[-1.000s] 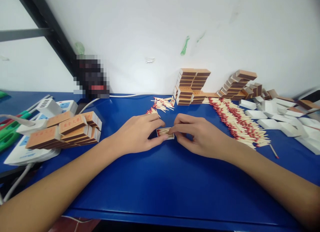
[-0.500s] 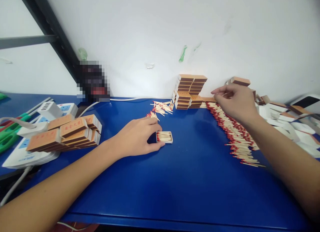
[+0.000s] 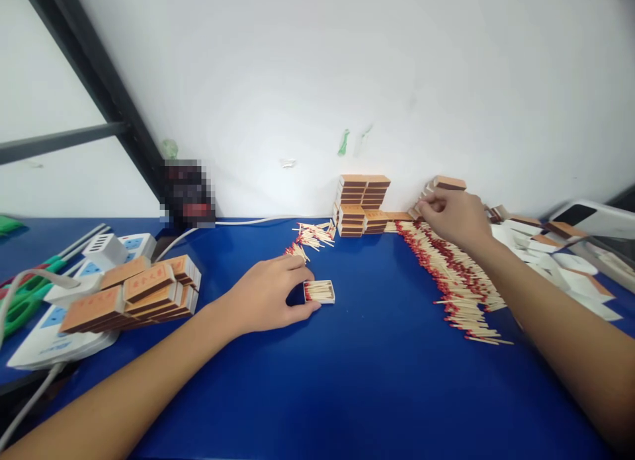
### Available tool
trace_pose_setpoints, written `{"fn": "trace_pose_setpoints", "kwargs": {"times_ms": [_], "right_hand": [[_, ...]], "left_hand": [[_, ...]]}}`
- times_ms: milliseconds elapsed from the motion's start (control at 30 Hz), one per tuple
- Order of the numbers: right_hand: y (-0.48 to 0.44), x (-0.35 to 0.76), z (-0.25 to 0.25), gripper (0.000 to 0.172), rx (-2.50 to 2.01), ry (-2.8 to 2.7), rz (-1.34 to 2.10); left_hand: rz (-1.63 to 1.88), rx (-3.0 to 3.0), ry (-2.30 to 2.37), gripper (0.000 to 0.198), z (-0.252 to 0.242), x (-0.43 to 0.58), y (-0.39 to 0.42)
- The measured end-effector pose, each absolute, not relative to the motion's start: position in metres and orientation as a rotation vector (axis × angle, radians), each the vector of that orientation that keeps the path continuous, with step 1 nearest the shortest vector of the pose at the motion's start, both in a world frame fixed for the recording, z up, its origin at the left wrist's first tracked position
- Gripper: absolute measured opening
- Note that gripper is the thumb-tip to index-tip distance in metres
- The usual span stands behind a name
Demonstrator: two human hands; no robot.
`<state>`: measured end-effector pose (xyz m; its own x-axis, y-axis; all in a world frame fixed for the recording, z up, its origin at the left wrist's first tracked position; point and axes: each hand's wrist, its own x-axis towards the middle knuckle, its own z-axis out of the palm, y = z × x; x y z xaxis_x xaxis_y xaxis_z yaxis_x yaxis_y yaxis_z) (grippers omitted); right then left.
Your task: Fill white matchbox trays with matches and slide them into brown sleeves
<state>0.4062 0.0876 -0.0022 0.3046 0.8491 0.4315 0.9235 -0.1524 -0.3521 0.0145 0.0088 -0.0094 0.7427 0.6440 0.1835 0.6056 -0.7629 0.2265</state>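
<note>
My left hand (image 3: 272,291) rests on the blue table, its thumb and fingers closed around the left end of a matchbox tray (image 3: 326,302). The white tray lies open side up, with matches (image 3: 320,291) lying in it. My right hand (image 3: 454,215) is over the back right, bent fingers a little apart from the thumb. Its fingertips are at a stack of matchboxes (image 3: 450,182) by the wall; whether they touch it is hard to see. Beneath this hand and forearm spreads a long band of red-tipped matches (image 3: 466,294).
Matchboxes (image 3: 364,192) are piled against the wall, with loose matches (image 3: 315,235) beside them. More matchboxes (image 3: 143,284) sit on a power strip (image 3: 64,341) at left, near green-handled scissors (image 3: 27,311). White trays and card pieces (image 3: 570,268) lie at right.
My right hand has moved rightward to the matchbox stack at the back, its fingers more bent. The left hand stays on the tray. The camera view has tilted up slightly.
</note>
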Motion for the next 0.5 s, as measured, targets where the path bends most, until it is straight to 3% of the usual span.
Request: {"fn": "trace_pose_setpoints", "kwargs": {"times_ms": [133,233,333,500], "right_hand": [[0.093,0.421,-0.006,0.022,-1.898,-1.361,-0.414],[0.105,0.432,-0.012,0.044,-1.771,-1.263,-0.630],[0.114,0.438,-0.016,0.061,-1.793,-1.262,-0.566],[0.111,0.432,-0.012,0.039,-1.811,-1.323,-0.381]], "left_hand": [[0.385,2.788,1.007,0.029,-0.008,0.014,0.007],[0.399,2.776,0.997,0.027,-0.009,0.013,0.007],[0.407,2.770,0.993,0.027,-0.009,0.013,0.007],[0.405,2.773,0.993,0.029,-0.009,0.013,0.008]]}}
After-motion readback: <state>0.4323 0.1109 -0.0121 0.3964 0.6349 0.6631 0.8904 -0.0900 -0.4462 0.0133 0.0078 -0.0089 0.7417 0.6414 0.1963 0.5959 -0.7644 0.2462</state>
